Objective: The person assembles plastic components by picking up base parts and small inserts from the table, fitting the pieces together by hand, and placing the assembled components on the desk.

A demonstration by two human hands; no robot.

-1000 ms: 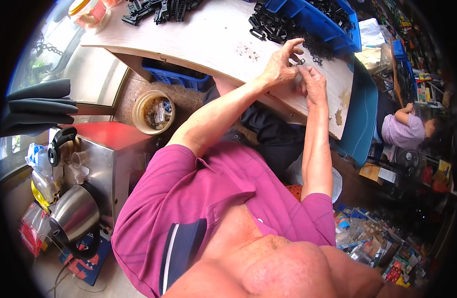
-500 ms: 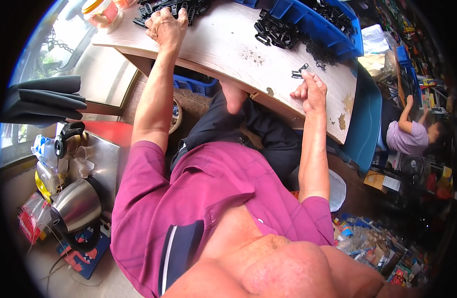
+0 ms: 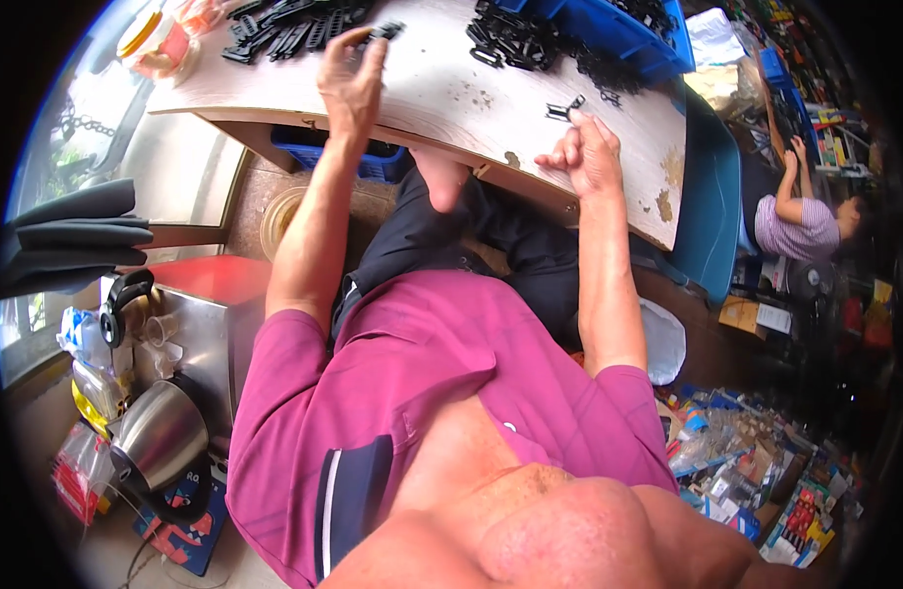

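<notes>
My left hand (image 3: 353,90) is raised above the pale worktable, its thumb and fingers pinching a small black plastic part (image 3: 386,30), blurred by motion. Just beyond it lies a pile of long black plastic pieces (image 3: 292,35). Over the table's right part, my right hand (image 3: 587,157) is closed, with a black plastic clip (image 3: 559,111) between thumb and forefinger. A second small black piece (image 3: 610,97) lies on the table close by. Farther back is a heap of black plastic parts (image 3: 510,39).
A blue bin (image 3: 657,61) with black parts stands on the worktable (image 3: 432,83). At the table's far left is an orange-lidded jar (image 3: 157,44). A teal chair (image 3: 711,187) adjoins the right end. A kettle (image 3: 162,437) is at lower left; another person (image 3: 795,221) works at right.
My left hand has come back from the pile of long pieces toward me and the right, now with a small black part in its fingers. My right hand keeps its grip on the clip.
</notes>
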